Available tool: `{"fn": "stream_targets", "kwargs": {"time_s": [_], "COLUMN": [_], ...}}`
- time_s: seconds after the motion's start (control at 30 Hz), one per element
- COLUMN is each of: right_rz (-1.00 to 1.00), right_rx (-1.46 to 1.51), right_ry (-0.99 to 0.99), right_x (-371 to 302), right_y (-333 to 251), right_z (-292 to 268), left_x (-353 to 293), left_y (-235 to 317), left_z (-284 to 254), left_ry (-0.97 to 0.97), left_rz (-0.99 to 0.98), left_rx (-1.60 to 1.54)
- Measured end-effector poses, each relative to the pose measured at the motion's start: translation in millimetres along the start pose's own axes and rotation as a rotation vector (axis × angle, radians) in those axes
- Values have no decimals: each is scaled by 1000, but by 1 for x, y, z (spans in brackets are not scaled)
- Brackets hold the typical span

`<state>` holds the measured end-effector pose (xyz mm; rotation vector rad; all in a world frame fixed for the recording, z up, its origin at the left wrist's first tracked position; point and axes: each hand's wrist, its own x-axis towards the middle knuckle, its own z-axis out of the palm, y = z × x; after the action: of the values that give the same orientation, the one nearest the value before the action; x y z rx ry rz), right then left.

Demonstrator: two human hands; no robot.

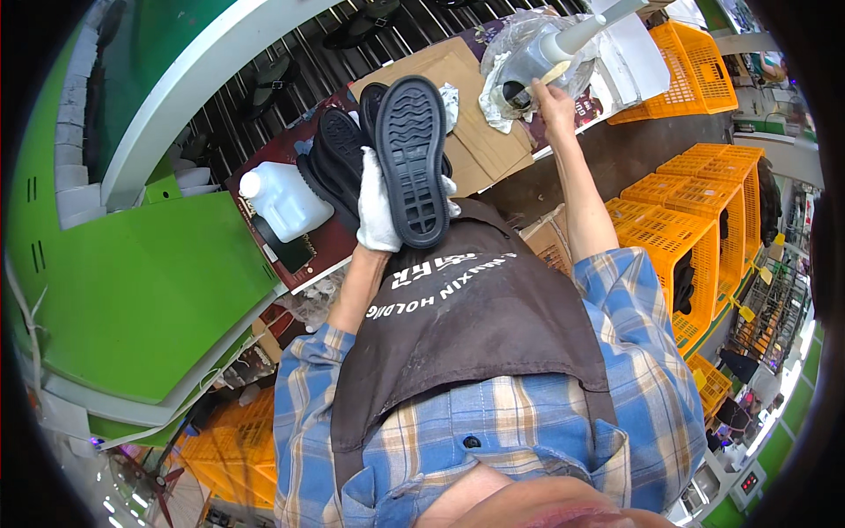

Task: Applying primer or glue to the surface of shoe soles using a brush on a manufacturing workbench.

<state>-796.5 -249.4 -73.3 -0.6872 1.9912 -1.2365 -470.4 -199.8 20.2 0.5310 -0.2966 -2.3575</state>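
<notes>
My left hand (377, 207), in a white glove, grips a black rubber shoe sole (411, 158) with its grooved tread turned up toward me. Several more black soles (339, 141) lie just behind and left of it. My bare right hand (554, 107) is reached out to the far right, its fingers closed on a thin pale stick (555, 73). The stick's other end is hidden at a plastic-wrapped pot (513, 62) with a dark round opening. A white spouted nozzle (572, 40) rises beside the pot.
A pale jug (286, 201) stands left of the soles. Flattened cardboard (475, 141) covers part of the worktop, before a rack of metal rollers (308, 53) carrying dark shoes. Orange crates (664, 233) are stacked at right. A green panel (132, 299) fills the left.
</notes>
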Motion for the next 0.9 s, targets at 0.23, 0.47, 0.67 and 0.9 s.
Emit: {"fn": "stream_targets", "kwargs": {"time_s": [0.23,0.47,0.67,0.9], "right_rz": [-163,-407,-259,-154], "right_rx": [-27,-176,-52,161], "right_ry": [-20,-1,25,33], "right_x": [16,-1,-36,-67], "right_y": [1,-24,-22,3], "right_z": [-8,-16,-11,-10], "left_x": [19,35,41,53], "left_y": [-4,-9,-14,-18], "left_z": [-3,-3,0,-10], "left_ry": [42,59,20,-51], "left_rz": [-1,45,38,-6], "left_rx": [62,103,32,-8]}}
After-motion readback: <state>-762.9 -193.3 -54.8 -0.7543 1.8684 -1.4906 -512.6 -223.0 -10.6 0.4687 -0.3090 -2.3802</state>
